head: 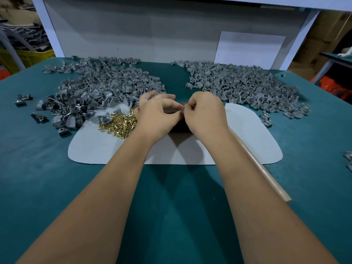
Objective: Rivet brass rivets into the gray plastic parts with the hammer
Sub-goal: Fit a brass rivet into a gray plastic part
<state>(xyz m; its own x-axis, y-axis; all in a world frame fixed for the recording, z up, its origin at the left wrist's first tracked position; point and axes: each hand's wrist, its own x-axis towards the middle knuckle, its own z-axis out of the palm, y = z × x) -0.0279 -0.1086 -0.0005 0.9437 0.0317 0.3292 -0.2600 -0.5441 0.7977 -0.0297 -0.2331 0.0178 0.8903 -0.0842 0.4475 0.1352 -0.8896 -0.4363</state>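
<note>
Forearms reach up from six o'clock and meet over the pale grey rounded mat [247, 141] on the teal table [38, 178]. Just beyond them the left hand [158, 115] and right hand [204, 113] touch fingertip to fingertip at centre, fingers curled in a pinch on something tiny and grey at their meeting point; whether part or rivet I cannot tell, and its pointing is hidden. They work above a dark block [180, 127], probably the anvil for striking. The wooden hammer handle [261, 164] lies unheld by the right forearm, its long axis running from five o'clock toward eleven, butt nearest, handy for that hand. At nine o'clock of the hands sits the heap of small brass rivets [118, 124], within the left hand's reach. Farther off, plain grey plastic parts [99, 86] pile at eleven o'clock; at one o'clock a second pile [243, 86] shows brass glints, likely finished.
</note>
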